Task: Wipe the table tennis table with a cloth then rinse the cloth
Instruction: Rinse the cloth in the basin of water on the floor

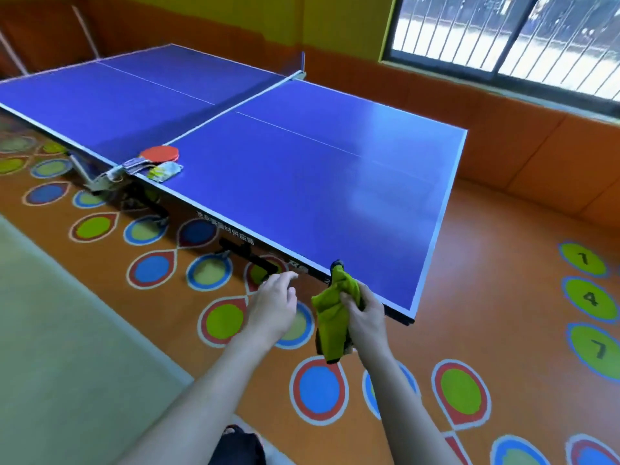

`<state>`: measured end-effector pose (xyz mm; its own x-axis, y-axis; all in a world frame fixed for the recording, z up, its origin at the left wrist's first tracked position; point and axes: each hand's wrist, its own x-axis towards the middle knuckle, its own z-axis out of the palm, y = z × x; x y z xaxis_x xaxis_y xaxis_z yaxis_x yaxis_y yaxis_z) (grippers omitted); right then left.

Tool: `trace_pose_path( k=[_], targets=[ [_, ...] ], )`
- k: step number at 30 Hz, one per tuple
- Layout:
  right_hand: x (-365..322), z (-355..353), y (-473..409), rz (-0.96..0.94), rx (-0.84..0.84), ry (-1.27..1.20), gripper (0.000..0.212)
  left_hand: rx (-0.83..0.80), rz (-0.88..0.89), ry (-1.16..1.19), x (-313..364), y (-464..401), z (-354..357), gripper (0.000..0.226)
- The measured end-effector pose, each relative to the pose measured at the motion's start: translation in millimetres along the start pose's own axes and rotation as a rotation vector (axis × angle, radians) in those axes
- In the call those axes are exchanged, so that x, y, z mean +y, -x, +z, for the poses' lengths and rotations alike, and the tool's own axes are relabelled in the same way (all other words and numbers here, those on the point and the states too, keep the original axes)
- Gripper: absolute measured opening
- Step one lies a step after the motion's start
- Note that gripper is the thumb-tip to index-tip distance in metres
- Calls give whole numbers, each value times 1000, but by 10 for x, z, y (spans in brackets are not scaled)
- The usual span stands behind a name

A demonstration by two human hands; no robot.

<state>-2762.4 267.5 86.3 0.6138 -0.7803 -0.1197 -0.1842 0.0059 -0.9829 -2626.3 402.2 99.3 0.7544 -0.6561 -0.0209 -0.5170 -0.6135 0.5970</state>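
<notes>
Cloth (332,317) bunched in right hand (365,318) beside table (302,169)

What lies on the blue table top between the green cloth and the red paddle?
In the head view, only bare blue table top lies between the green cloth in the right hand and the red paddle by the net.

The flat rectangular table tennis table (302,156) is deep blue with thin white edge lines and a white centre line, and the bunched cloth (332,317) near its near corner is lime green with dark trim. At the table's left edge a round paddle (160,153) shows red rubber. The smooth floor (503,263) is orange, patterned with blue, green and red teardrop rings, and green numbered circles at right.
</notes>
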Motion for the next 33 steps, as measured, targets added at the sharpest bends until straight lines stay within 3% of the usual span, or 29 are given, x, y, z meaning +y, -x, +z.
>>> trace_pose_path(
  k=[10, 14, 23, 33],
  targets=[
    [-842, 1315, 132, -93, -215, -47, 14, 166, -62, 297, -627, 236, -967, 47],
    [-988, 2089, 164, -85, -330, -60, 12, 306, -121, 308, -1111, 337, -1475, 33],
    [-1283, 4199, 371, -113, -542, -24, 16, 531, -240, 231, -2624, 452, -2933, 22],
    [-1447, 6227, 278, -51, -667, -6, 24, 647, -256, 15, -4129, 154, -4269, 14]
  ],
)
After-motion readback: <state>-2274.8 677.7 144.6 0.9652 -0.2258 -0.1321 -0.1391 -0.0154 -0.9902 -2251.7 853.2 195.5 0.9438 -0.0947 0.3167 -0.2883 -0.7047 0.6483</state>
